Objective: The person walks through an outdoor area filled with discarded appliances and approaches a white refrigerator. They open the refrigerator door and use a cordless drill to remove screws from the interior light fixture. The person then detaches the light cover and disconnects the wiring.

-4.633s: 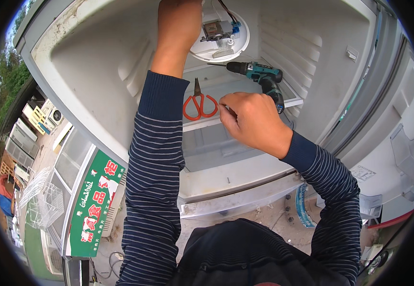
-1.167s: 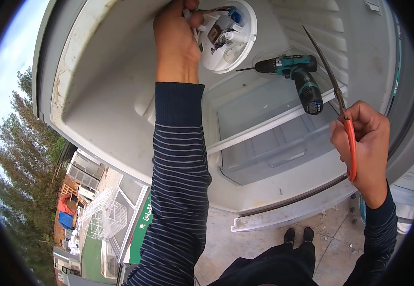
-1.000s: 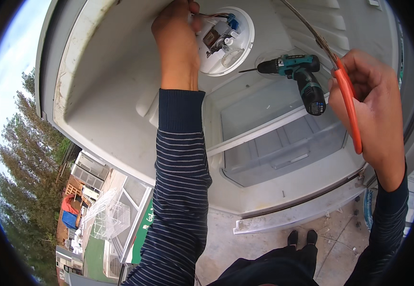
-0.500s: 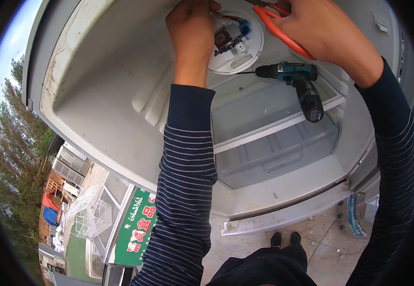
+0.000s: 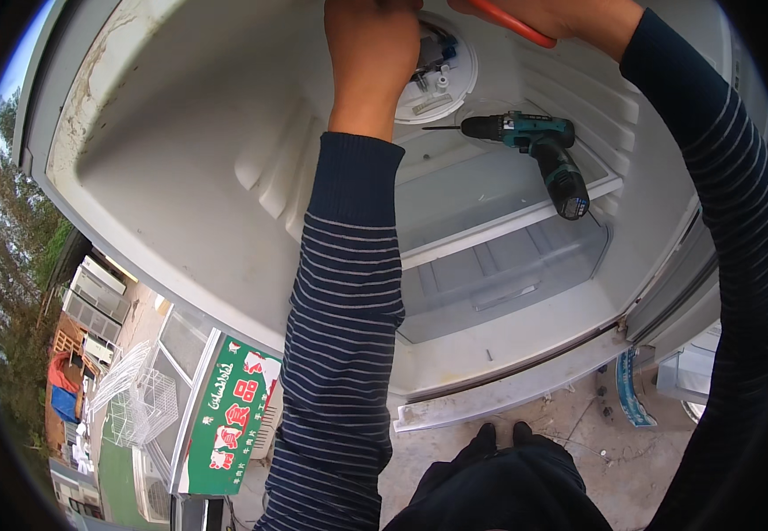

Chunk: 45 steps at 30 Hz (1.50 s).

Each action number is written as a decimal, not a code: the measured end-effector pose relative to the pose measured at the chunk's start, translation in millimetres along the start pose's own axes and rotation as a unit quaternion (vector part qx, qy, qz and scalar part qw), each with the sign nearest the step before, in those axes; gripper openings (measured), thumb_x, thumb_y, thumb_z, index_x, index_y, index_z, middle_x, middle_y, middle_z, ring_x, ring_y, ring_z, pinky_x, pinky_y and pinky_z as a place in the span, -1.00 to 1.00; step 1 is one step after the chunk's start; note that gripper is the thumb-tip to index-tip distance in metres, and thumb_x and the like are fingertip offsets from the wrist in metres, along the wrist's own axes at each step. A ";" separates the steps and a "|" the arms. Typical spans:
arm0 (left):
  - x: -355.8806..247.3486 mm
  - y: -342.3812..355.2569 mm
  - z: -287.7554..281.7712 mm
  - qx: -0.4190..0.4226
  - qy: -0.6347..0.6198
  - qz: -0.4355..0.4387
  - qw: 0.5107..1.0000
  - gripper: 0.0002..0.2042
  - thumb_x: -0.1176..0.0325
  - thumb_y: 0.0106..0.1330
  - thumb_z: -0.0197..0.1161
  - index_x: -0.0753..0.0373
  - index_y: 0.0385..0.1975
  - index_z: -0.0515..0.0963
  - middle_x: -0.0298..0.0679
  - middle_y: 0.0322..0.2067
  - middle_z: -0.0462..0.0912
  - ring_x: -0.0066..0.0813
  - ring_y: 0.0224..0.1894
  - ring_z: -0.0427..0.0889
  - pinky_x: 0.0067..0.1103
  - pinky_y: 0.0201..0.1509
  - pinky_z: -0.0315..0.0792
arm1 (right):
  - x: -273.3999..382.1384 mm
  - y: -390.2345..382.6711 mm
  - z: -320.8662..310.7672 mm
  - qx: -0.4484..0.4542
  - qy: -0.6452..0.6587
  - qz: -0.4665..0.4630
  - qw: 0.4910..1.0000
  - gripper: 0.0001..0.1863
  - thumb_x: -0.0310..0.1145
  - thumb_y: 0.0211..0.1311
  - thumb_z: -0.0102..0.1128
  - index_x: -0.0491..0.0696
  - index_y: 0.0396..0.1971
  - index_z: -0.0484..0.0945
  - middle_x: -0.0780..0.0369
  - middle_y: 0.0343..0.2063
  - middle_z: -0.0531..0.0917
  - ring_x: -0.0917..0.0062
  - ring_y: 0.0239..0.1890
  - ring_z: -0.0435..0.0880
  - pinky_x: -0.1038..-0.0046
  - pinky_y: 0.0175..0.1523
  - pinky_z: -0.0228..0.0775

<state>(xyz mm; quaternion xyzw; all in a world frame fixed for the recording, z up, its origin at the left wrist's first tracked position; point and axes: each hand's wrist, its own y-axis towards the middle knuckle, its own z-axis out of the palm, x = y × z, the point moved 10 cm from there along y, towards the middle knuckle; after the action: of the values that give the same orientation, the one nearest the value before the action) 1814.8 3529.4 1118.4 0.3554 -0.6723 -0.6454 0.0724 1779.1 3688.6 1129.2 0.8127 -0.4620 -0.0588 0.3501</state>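
1. Round white fixture [image 5: 441, 75] sits on the back wall of the empty fridge cabinet [image 5: 180, 177], top centre of the head view, with blue and white parts and wiring exposed in its middle.
2. Left hand [image 5: 371, 53] is directly on it: the hand covers the fixture's left edge, fingers curled up at the top rim. Whether it pinches a wire or just braces there, I cannot tell; the fingertips are cut off by the frame.
3. Right hand [image 5: 570, 16] is up and to the right of the fixture, closed around the orange-handled scissors [image 5: 512, 19]. Only a strip of handle shows; the blades are out of view.
4. Key relation: the fixture lies just left of and slightly below the right hand, near but not touching. The visible handle slants up-left toward the top of the fixture, so the tool's long axis points into the spot where the left hand's fingers are.
5. Left hand is the nearer one, already in contact.
6. Teal cordless drill [image 5: 539, 150] lies on the glass shelf [image 5: 490, 226] below the fixture, bit pointing left, untouched.
7. Versus about a second ago: the scissors hand was low on the right, well apart from the fixture; it has swung up and across to it. Left hand hasn't left the fixture, and the drill hasn't moved.
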 end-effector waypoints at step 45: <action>-1.4 -31.1 -0.3 0.041 -0.033 -0.296 0.954 -0.76 0.39 0.41 0.15 0.41 -0.09 0.62 -0.42 -0.57 0.46 -0.61 -0.53 0.41 -0.60 -0.44 0.31 | -115.4 -147.0 88.8 0.111 0.244 0.173 0.948 -0.40 0.10 0.13 0.49 -0.22 -0.63 0.62 0.16 -0.79 0.50 0.43 -0.69 0.51 0.37 -0.45 0.40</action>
<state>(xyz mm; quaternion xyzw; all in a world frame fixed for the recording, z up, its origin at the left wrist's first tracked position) 1827.9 3532.7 1090.4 0.5192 -0.5652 -0.6212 -0.1585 1781.0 3782.5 944.8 0.7434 -0.4994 0.2544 0.3650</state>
